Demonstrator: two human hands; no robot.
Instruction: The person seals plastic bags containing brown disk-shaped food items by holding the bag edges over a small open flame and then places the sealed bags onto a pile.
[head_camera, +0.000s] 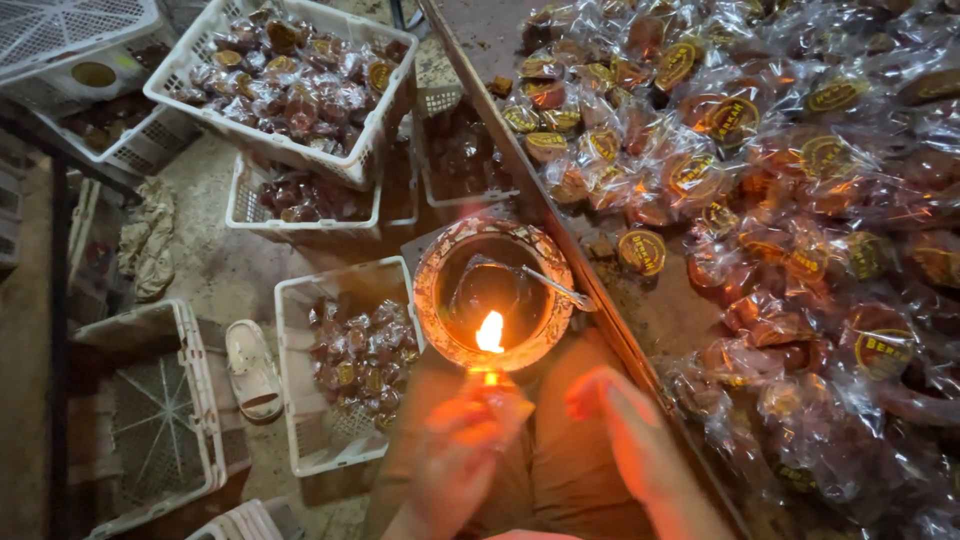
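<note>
**Ann:** Pinched in the left hand (462, 440) is something small and lit, probably a lighter or a taper; the blur keeps me from naming it. Its flame (490, 332) stands right at the near rim of the round bowl (432, 300).

**Ben:** And the right hand (625, 440)?

**Ann:** Just right of the bowl and nearer the person, fingers loosely extended, grasping nothing. It hovers beside the flame without touching it.

**Ben:** What's in the bowl?

**Ann:** Dark liquid or wax, I can't tell which, with a metal spoon (545, 285) leaning out over the right rim.

**Ben:** Risks from here, as you judge them?

**Ann:** Plenty. Right of the bowl, past a sloping board edge (520, 170), lies a heap of clear-wrapped brown sweets (780, 200). That film would shrink or catch if the flame drifts that way. The right hand's fingers sit close enough to get singed. And the bowl seems to rest near the person's lap, so a knock could spill whatever is inside it.

**Ben:** The surroundings?

**Ann:** Left of the bowl, white plastic crates (300, 420) sit on a gritty concrete floor, several holding more wrapped sweets. Further left lies a pale sandal (252, 368). Beyond the bowl, another full crate (290, 80) is stacked on others. The light is dim and warm.
</note>
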